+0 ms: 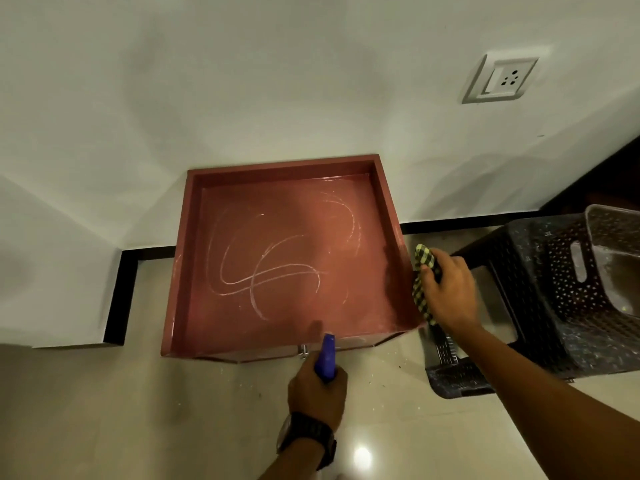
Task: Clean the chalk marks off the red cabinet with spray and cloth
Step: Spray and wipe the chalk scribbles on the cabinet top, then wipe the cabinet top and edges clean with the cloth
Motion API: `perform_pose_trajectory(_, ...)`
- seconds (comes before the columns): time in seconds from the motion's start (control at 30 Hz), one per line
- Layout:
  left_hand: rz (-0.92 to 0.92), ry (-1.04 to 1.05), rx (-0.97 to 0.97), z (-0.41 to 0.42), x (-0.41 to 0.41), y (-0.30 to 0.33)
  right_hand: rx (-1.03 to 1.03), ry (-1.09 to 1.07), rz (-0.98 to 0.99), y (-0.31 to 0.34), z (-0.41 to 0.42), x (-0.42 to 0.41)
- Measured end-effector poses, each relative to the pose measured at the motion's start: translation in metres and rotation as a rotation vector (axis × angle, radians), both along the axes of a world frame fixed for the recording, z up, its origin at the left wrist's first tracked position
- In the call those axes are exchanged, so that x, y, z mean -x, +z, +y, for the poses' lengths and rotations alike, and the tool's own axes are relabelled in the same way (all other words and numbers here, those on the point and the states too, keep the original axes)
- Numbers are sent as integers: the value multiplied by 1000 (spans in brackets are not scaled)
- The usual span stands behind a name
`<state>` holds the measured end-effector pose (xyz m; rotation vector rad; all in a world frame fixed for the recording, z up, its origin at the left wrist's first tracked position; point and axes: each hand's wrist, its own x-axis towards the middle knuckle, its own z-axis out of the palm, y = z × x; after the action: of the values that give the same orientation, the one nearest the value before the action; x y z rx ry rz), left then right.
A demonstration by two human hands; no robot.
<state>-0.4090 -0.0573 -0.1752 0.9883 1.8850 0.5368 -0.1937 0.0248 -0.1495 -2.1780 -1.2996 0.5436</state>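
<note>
The blue spray bottle (325, 358) is held just in front of the red cabinet's (388, 216) front edge, its long axis running away from the person so that the nozzle end points forward over the recessed top; the bottle's lower body is hidden behind the hand. The left hand (317, 393), with a dark watch (308, 436) on the wrist, has its fingers curled round the bottle. White chalk marks (263, 268) loop across the cabinet's sunken top, mostly left of centre, with fainter arcs toward the back right corner. The cabinet stands on a pale tiled floor (138, 410) against a white wall (242, 81). At the cabinet's right rim the right hand (446, 292) grips a bunched yellow-and-black checked cloth (424, 278), fingers closed on it, the cloth touching the rim's outer side. Just right of that stands a dark perforated plastic stool (540, 292), and a wall socket (502, 79) sits high on the right.
</note>
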Motion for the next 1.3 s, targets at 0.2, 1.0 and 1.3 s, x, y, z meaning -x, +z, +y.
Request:
perform_pose_trajectory(0.2, 23, 169, -43, 21, 49, 7, 5, 32, -71, -8, -24, 31)
perform_pose_trajectory(1.0, -23, 200, -310, 58, 145, -16, 78, 430, -381, -107, 58, 219)
perform_pose_trajectory(1.3, 9, 222, -204, 113, 159, -10, 40, 772, -447, -109, 91, 273)
